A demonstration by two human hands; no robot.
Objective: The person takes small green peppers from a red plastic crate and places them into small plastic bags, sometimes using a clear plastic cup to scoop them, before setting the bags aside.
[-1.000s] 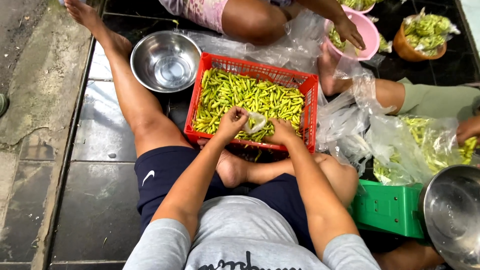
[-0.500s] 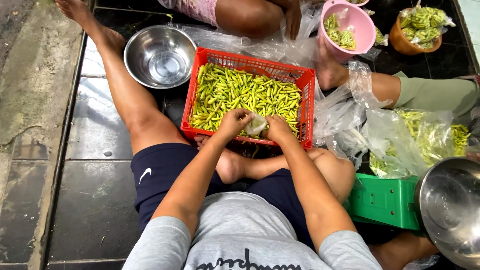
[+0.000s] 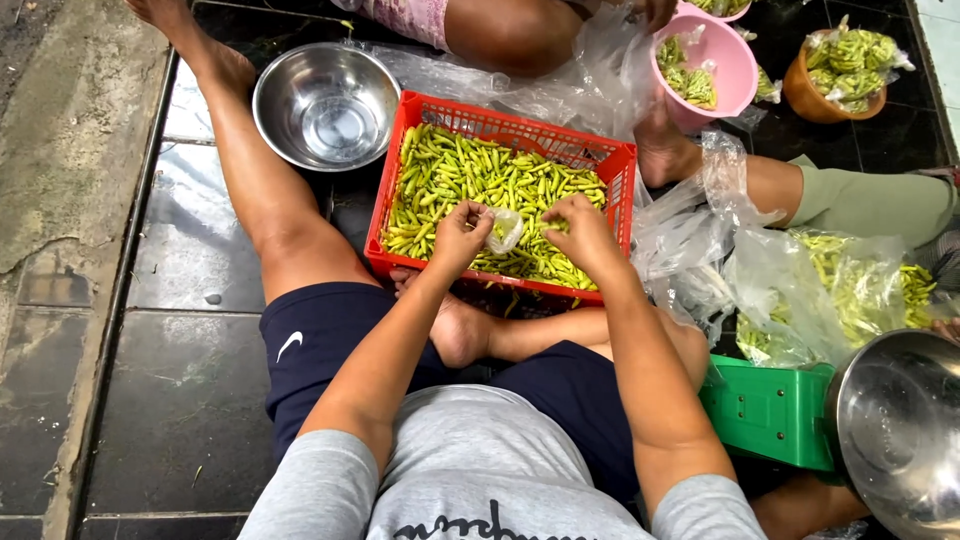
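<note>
**Two hands, one little bag, one crate of green chilies**

Dark floor tiles (image 3: 200,300) run under everything, with a rough concrete strip along the left edge. Nearest the camera are the person's grey shirt and dark blue shorts, one leg folded in, the other stretched out to the left.

Counting things: two hands at work, one small clear plastic bag (image 3: 506,229), one red crate (image 3: 400,180), two steel bowls, one green scale, two plastic tubs further out.

Left hand (image 3: 459,236) is curled mostly closed, grip pinching the left edge of the small bag. Right hand (image 3: 581,225) is bent down over the pile of green chilies (image 3: 470,180), fingers bunched at the bag's other side; can't really tell whether it has chilies pinched or just the bag edge. Bag sits between both hands, over the near half of the crate, with a few chilies inside.

Right of the crate there's a heap of big clear bags (image 3: 800,290) stuffed with more chilies, the green scale (image 3: 770,410) and a steel bowl (image 3: 900,430) beside it. Beyond the crate on the left sits an empty steel bowl (image 3: 327,103). Far side: other people's legs, a pink tub (image 3: 735,65) and an orange tub (image 3: 815,100), both holding chilies.
</note>
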